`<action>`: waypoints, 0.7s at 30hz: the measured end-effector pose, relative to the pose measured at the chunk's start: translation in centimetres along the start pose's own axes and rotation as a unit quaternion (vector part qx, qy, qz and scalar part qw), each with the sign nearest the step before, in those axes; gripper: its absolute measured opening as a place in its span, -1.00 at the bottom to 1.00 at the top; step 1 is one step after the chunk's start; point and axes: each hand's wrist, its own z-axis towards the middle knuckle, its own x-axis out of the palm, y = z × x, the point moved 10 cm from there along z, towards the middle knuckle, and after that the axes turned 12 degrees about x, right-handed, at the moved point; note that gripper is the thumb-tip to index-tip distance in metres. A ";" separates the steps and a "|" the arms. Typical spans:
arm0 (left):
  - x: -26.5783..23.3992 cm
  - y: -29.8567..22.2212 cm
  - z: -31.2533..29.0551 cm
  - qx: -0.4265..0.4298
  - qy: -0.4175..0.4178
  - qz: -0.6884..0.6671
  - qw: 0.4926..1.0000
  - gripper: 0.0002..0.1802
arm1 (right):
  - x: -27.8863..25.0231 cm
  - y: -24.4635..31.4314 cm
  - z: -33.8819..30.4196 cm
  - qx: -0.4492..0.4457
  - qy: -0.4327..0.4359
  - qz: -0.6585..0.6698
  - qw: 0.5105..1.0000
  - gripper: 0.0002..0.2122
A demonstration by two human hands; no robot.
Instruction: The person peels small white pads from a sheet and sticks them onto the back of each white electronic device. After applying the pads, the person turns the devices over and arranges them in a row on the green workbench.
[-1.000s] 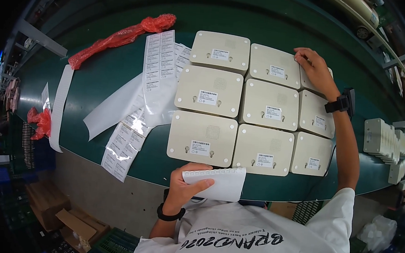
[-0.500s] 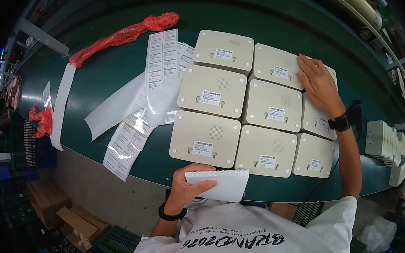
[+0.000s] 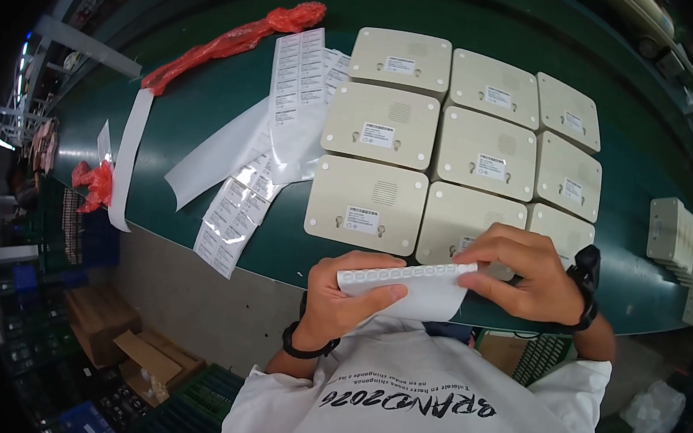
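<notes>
Head view: green table [image 3: 170, 133] stretches across the scene
Beige boxes [image 3: 467, 130]: nine, three by three on the table, printed labels upward
Label sheets [image 3: 232, 220]: overlapping, left of the boxes
Red plastic wrap [image 3: 230, 44]: bunched lengthwise, farther left
Right hand [image 3: 529, 280]: thumb and fingertips nearly together at the white sheet's [image 3: 430, 294] right end
Left hand [image 3: 340, 301]: thumb and fingers pinched around its left end
White sheet: between both hands, before the nearest boxes

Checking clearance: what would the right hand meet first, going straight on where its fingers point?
Likely the held white sheet, whose right end the right hand seems to touch; then perhaps the left hand.
</notes>
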 end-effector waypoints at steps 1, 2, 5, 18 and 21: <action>0.3 -0.2 0.1 0.013 0.005 -0.002 1.000 -0.69 | 0.2 -0.6 -0.6 0.024 -0.013 0.008 1.000 -0.76; 0.6 -0.1 0.1 0.012 0.014 -0.004 1.000 -0.69 | 0.2 -0.6 -1.0 0.029 -0.020 0.009 0.999 -0.76; 1.9 0.5 0.2 0.001 0.055 0.014 0.998 -0.69 | -0.2 -1.3 -1.9 0.053 -0.024 0.025 0.998 -0.81; 3.6 4.3 -1.2 -0.128 -0.003 -0.042 0.991 -0.69 | 0.7 0.9 -6.8 -0.161 -0.240 -0.314 0.904 -0.74; 3.7 4.5 -1.5 -0.125 0.021 -0.017 0.992 -0.68 | -0.5 -0.3 -6.7 -0.153 -0.196 -0.183 0.951 -0.83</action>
